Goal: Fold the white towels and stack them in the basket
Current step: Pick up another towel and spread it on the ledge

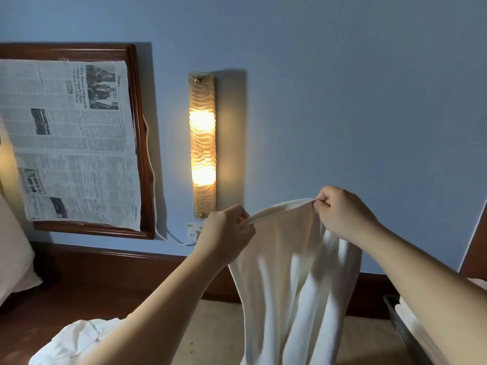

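A white towel (295, 280) hangs in the air in front of the blue wall, its top edge stretched between my hands. My left hand (224, 233) pinches the left end of that edge. My right hand (342, 212) pinches the right end, a little higher. The towel's body drops in loose folds past the frame's bottom. At the lower right a dark basket (395, 317) shows its rim, with white towels (411, 325) inside, partly hidden by my right forearm. More crumpled white cloth (76, 341) lies at the lower left.
A lit wall lamp (202, 143) is straight ahead. A wooden frame covered with newspaper (71, 138) hangs at the left. A dark wooden ledge (105, 280) runs along the wall, a pillow (13, 248) at far left, beige carpet (218, 327) below.
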